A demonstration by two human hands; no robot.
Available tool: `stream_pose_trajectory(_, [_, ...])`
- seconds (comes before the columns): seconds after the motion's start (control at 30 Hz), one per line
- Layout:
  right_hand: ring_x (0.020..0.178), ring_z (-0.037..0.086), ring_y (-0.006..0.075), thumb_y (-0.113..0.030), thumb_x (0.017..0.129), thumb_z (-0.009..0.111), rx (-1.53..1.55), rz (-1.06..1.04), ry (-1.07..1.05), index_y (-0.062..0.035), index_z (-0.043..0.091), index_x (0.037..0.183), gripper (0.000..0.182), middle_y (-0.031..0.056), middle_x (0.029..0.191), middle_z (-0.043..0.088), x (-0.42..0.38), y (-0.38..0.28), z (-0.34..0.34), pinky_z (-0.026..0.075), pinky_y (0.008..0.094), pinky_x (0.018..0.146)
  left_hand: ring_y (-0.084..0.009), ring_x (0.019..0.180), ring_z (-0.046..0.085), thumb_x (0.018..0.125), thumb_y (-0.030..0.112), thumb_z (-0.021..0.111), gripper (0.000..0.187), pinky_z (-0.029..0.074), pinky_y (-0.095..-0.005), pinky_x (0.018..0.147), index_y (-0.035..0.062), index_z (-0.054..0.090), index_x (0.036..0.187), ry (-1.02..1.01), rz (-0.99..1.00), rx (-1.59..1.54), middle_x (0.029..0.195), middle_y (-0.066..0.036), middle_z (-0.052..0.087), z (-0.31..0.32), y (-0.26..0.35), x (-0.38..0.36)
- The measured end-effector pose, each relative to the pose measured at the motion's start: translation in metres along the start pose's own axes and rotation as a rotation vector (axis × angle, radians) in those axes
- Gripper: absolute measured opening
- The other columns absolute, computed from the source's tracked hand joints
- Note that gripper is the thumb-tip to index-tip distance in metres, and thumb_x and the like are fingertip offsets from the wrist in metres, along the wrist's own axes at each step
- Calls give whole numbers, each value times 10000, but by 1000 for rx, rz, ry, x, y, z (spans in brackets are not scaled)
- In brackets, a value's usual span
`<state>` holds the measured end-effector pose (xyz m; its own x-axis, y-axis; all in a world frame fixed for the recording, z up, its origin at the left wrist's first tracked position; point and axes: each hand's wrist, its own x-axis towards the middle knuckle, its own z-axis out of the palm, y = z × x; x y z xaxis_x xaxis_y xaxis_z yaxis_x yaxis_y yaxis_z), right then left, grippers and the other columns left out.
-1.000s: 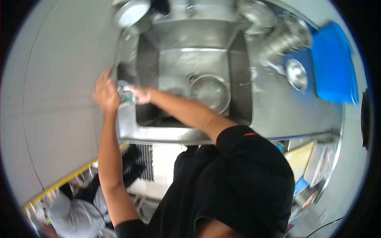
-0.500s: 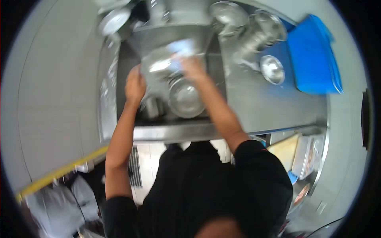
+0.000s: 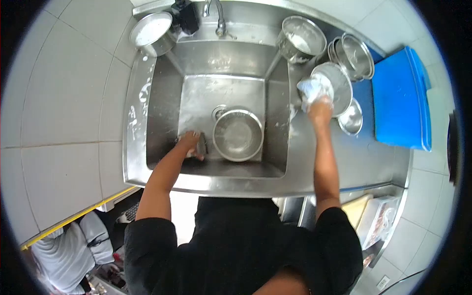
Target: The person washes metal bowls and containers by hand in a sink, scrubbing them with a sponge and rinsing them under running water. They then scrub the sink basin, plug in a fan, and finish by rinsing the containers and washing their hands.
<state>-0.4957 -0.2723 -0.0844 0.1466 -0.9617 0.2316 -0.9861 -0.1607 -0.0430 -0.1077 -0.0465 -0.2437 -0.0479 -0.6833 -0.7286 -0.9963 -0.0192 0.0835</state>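
My left hand (image 3: 190, 142) is down in the sink (image 3: 223, 88), its fingers wrapped round a small metal container (image 3: 202, 146) near the front left. Just right of it a round metal pot (image 3: 238, 135) rests on the sink floor beside the drain. Over the right counter, my right hand (image 3: 319, 107) grips a soapy white-and-blue cloth (image 3: 312, 89), which lies against the inside of a metal bowl (image 3: 339, 81). Suds cover part of that bowl. A smaller metal bowl (image 3: 351, 118) sits to its right.
Behind the sink stand a faucet (image 3: 221, 24) and a dark bottle (image 3: 185, 17). A sudsy pot (image 3: 152, 32) is at the back left. Another pot (image 3: 301, 39) and stacked metal containers (image 3: 356, 56) stand at the back right, near a blue bin (image 3: 400, 101).
My right hand has moved with the cloth from above the sink to the right counter. My left hand has moved from the sink's left side down to the small container.
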Motion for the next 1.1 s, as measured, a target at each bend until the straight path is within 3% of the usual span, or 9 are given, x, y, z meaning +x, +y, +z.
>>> stream_pose_trajectory(0.1, [934, 554, 359, -268, 715, 665, 112, -133, 273, 13, 584, 998, 407, 213, 977, 585, 5, -24, -18, 443, 437, 806, -467, 1288, 156, 492, 418, 823, 1181, 341, -600, 937, 145, 137, 1413, -55, -20, 92, 1424, -237, 135, 18, 12, -10])
stream_pose_trajectory(0.17, [934, 549, 347, -230, 703, 674, 162, -220, 452, -11, 597, 1000, 376, 206, 970, 586, 6, -54, -44, 440, 433, 810, -495, 1290, 94, 544, 345, 805, 1140, 385, -664, 836, 227, 90, 1424, 151, -90, 241, 1438, -230, 62, 49, 6, 8])
stream_pose_trajectory(0.23, [929, 542, 317, -166, 674, 680, 564, -270, 435, -65, 622, 991, 338, 185, 961, 587, 5, -90, -64, 434, 412, 822, -492, 1293, 83, 623, 280, 764, 1033, 429, -660, 763, 243, 110, 1421, 85, -115, 204, 1447, -214, 25, 34, 8, 8])
stream_pose_trajectory(0.43, [940, 565, 295, -234, 681, 672, 332, -821, 245, -11, 547, 1111, 500, 111, 1004, 609, 34, -168, 22, 432, 408, 879, -402, 1280, 271, 734, 95, 600, 736, 320, -669, 903, 131, 250, 1380, 276, -176, 59, 1443, -190, 143, 35, -55, 60])
stream_pose_trajectory(0.5, [965, 561, 301, -248, 666, 672, 352, -655, 6, 5, 551, 1089, 507, 138, 1009, 607, 47, -198, 47, 432, 408, 881, -375, 1206, 397, 728, 97, 571, 663, 344, -536, 971, 62, 310, 1336, 217, -225, -299, 1385, -214, 270, -9, -66, 45])
stream_pose_trajectory(0.53, [953, 570, 296, -247, 687, 658, 194, -648, -131, -5, 544, 1084, 478, 145, 1009, 604, 66, -208, 72, 443, 396, 859, -376, 1189, 412, 725, 141, 568, 642, 372, -431, 970, 64, 345, 1322, 359, -217, -402, 1293, -229, 393, -16, -77, 47])
stream_pose_trajectory(0.6, [956, 575, 294, -226, 718, 624, -12, -617, -243, -18, 543, 1045, 396, 157, 1005, 601, 108, -235, 89, 458, 396, 829, -367, 1131, 468, 711, 140, 550, 541, 400, -397, 931, 67, 467, 1241, 572, -162, -636, 1156, -241, 514, -37, -93, 45])
stream_pose_trajectory(0.8, [891, 607, 325, -219, 691, 617, 77, -536, -49, -16, 568, 946, 330, 183, 931, 614, 169, -269, 30, 497, 407, 763, -355, 899, 597, 679, 101, 487, 337, 472, -425, 806, 66, 645, 975, 672, -221, -988, 889, -221, 623, -132, -99, 46])
stream_pose_trajectory(1.1, [946, 581, 305, -127, 738, 569, -114, -561, -247, -76, 576, 1009, 276, 141, 1126, 550, 138, -217, -2, 484, 401, 793, -370, 955, 568, 716, 138, 559, 273, 460, -410, 837, 34, 620, 960, 783, -116, -584, 986, -230, 600, -250, -36, 89])
